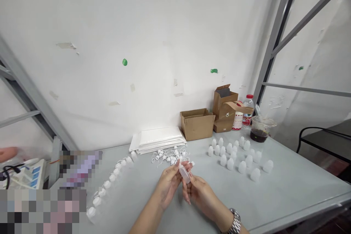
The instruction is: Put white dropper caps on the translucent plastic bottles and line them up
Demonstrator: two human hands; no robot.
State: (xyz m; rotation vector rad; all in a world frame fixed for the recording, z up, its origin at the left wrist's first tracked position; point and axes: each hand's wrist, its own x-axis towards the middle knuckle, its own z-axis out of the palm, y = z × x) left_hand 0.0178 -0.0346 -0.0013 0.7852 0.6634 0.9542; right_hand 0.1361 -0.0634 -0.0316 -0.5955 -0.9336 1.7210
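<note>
My left hand and my right hand meet over the grey table, both pinched on one small translucent plastic bottle held tilted between the fingertips. A watch sits on my right wrist. Just beyond the hands lies a heap of small white caps. To the right stand several small white bottles. A curved row of capped white bottles runs along the left of the table.
A stack of white padded sheets lies by the wall. Behind it are an open cardboard box, a smaller brown box, a water bottle and a cup of dark liquid. A metal rack frame rises at right.
</note>
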